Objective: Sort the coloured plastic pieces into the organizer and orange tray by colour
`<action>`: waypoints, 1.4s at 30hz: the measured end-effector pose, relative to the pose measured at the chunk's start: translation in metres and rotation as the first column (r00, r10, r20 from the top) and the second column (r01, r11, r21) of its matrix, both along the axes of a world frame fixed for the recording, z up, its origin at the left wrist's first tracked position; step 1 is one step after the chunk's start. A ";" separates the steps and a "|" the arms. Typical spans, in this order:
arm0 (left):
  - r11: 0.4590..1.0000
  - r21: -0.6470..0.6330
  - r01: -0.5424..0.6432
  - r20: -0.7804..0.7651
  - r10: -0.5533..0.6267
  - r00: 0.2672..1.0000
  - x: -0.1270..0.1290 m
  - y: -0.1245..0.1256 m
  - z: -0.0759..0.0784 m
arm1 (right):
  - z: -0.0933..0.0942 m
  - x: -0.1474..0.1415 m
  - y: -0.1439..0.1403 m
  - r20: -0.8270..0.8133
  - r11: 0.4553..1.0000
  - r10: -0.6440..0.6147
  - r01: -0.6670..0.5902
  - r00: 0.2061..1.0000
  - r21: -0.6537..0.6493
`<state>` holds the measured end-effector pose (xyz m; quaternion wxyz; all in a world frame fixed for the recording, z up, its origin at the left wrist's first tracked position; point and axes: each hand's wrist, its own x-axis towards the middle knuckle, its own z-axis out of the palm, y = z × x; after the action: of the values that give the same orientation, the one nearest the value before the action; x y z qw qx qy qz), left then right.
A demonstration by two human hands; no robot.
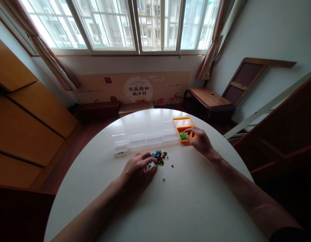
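Table: a round white table [185,201] fills the lower half of the view, with both forearms reaching across it from the near edge.
Left hand: the left hand [137,169] lies palm down on the tabletop, fingers curled and close together; its fingertips [152,160] rest at the near left edge of the bead pile. Whether a piece is pinched beneath them cannot be told.
Bead pile: a small heap of blue, brown and green pieces [160,157] lies on the bare table just beyond and to the right of the left fingertips, touching them at its left side.
Stray pieces: a few single pieces [164,178] lie apart from the heap, toward the near right.
Right hand: the right hand [200,140] reaches over the orange tray, thumb and forefinger drawn together at its tip, just right of the green pieces; too small to tell whether they clamp one.
Orange tray: an open orange tray [181,123] sits at the right end of the row of boxes, with green pieces [183,136] in its near compartment.
Clear boxes: a row of clear plastic boxes [145,136] stands just beyond the heap, between both hands.
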<state>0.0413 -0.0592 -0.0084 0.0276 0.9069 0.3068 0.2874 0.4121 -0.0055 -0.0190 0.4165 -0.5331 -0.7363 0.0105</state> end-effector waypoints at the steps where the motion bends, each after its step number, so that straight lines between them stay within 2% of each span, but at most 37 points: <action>1: 1.000 0.002 -0.004 0.002 0.004 1.000 0.000 0.000 0.000 | 0.000 -0.001 -0.001 0.004 1.000 0.005 -0.005 1.000 0.003; 7: 0.999 0.012 0.041 0.013 -0.041 0.999 0.001 0.001 0.003 | 0.002 -0.014 -0.008 0.004 0.999 0.033 -0.033 0.999 0.003; 14: 0.999 0.003 0.047 0.026 -0.047 0.999 0.001 0.001 0.001 | 0.008 -0.044 -0.027 0.018 0.981 0.188 -0.189 0.982 0.049; 20: 0.999 -0.004 0.054 0.016 -0.054 0.998 -0.001 0.002 -0.002 | 0.010 -0.065 -0.040 0.117 0.902 0.426 -0.432 0.897 0.026; 23: 0.998 0.003 0.063 0.003 -0.063 0.998 -0.002 0.003 -0.002 | 0.008 -0.068 -0.042 0.150 0.862 0.502 -0.507 0.852 -0.010; 32: 0.994 0.001 0.110 -0.021 -0.110 0.994 -0.003 0.005 -0.002 | 0.002 -0.070 -0.043 0.159 0.825 0.562 -0.564 0.812 -0.040; 38: 0.993 -0.015 0.117 -0.027 -0.117 0.993 -0.001 0.004 -0.001 | 0.008 -0.075 -0.047 0.185 0.801 0.596 -0.594 0.781 -0.071; 42: 0.992 -0.017 0.121 0.022 -0.121 0.992 0.001 0.004 0.002 | 0.011 -0.078 -0.049 0.172 0.785 0.617 -0.618 0.768 -0.052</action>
<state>0.0427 -0.0549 -0.0065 0.0564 0.9206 0.2536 0.2916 0.3343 -0.0544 -0.0077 0.3238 -0.2591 -0.9049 0.0960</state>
